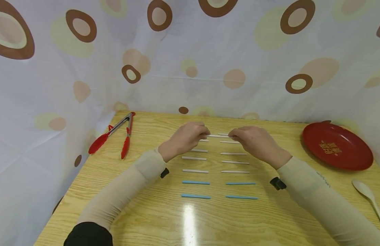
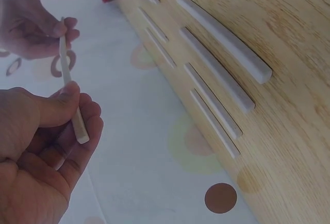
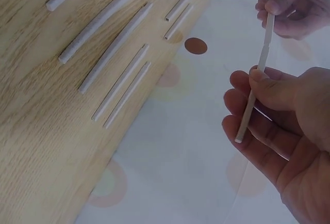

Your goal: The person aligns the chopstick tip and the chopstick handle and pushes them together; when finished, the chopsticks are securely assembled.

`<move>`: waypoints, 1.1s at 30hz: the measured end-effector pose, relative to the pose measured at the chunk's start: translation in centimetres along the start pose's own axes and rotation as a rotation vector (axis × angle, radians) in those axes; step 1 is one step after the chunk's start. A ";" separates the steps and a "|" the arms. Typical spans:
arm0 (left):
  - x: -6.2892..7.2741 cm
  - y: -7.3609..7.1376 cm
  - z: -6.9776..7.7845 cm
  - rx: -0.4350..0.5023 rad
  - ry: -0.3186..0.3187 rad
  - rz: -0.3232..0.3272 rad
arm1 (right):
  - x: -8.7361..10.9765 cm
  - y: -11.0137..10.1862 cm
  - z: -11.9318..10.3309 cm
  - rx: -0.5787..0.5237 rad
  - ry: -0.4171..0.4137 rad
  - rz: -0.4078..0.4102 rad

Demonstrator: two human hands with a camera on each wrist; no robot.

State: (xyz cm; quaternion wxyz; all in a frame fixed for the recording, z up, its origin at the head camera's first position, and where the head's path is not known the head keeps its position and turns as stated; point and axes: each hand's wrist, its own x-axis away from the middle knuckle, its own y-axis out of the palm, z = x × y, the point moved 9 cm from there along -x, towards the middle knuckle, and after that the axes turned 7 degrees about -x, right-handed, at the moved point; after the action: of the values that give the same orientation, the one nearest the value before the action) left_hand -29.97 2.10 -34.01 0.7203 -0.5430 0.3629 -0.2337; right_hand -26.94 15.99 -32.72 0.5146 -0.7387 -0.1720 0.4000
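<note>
Both hands hold one slim white stick (image 1: 219, 136) end to end above the far part of the table. My left hand (image 1: 185, 138) pinches its left end between thumb and fingers; my right hand (image 1: 259, 143) pinches the other. The right wrist view shows a small step, like a joint, partway along the held stick (image 3: 263, 56). Below lie short sticks in two columns: white sticks on the left (image 1: 195, 171) and on the right (image 1: 235, 172), with blue sticks (image 1: 196, 196) nearest me. The right column's blue sticks (image 1: 241, 197) look thinner, with narrowed left ends.
Red-tipped metal tongs (image 1: 128, 118) lie at the back left of the wooden table (image 1: 146, 212). At the right are a red oval plate (image 1: 346, 150) with gold characters and a pale spoon (image 1: 362, 188). A patterned cloth (image 1: 190, 51) hangs behind the table.
</note>
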 end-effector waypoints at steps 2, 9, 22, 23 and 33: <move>0.0 0.0 -0.1 0.004 -0.003 0.002 | -0.1 -0.1 -0.2 0.013 -0.011 0.011; 0.0 0.1 -0.3 0.021 -0.027 0.014 | -0.2 0.0 -1.0 0.058 -0.066 0.043; 0.4 0.1 0.2 0.058 0.012 0.081 | -0.1 0.4 -1.5 -0.021 -0.076 0.032; 0.4 0.1 0.2 0.054 0.019 0.092 | -0.1 0.3 -1.5 -0.025 -0.076 0.026; -0.3 -0.3 0.6 0.016 0.040 0.121 | -0.2 0.1 -1.3 -0.030 -0.034 0.029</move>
State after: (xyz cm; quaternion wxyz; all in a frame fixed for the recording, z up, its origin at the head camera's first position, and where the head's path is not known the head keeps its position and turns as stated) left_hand -29.64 2.58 -33.54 0.7301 -0.5093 0.4077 -0.2035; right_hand -26.07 15.04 -32.49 0.4946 -0.7418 -0.1758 0.4174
